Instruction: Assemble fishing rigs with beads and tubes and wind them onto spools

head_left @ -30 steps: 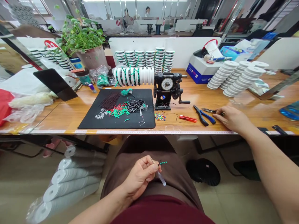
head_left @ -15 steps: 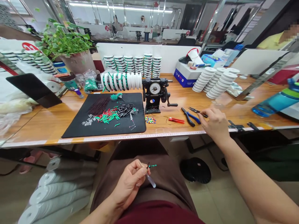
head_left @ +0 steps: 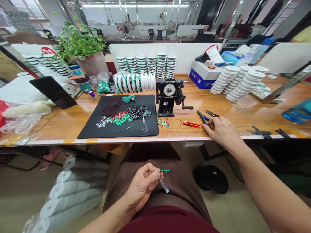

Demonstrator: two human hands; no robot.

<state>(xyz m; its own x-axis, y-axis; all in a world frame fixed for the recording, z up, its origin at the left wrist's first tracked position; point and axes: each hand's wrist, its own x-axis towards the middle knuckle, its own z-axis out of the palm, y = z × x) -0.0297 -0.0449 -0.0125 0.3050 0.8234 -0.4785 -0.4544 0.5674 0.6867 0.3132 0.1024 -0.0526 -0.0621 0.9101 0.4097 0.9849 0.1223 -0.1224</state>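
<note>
My left hand [head_left: 145,182] is closed in a pinch over my lap. Between thumb and fingertips it holds a thin dark strand with small green beads [head_left: 165,170]. A clear, pale tube-like piece [head_left: 164,186] hangs below the same fingers. On the table's front right, my right hand [head_left: 223,132] has thumb and fingers closed around the handles of the blue-handled pliers [head_left: 203,117], which lie on the wood. Just behind its fingers is a second, dark tool with a pointed tip [head_left: 212,113]. Red sticks [head_left: 191,124] lie to the left.
A black mat [head_left: 92,129] bears piles of green, red and black pieces [head_left: 121,117]. Behind it stands a hand-cranked winder [head_left: 169,94] carrying white spools [head_left: 136,83]. Small coloured beads [head_left: 164,123] lie beside the mat. White spool stacks [head_left: 245,84] and a blue bottle [head_left: 297,111] are at right.
My right hand has moved left from beside the dark pointed tool onto the blue pliers' handles. The left hand keeps its pinch. The whole view has shifted slightly.
</note>
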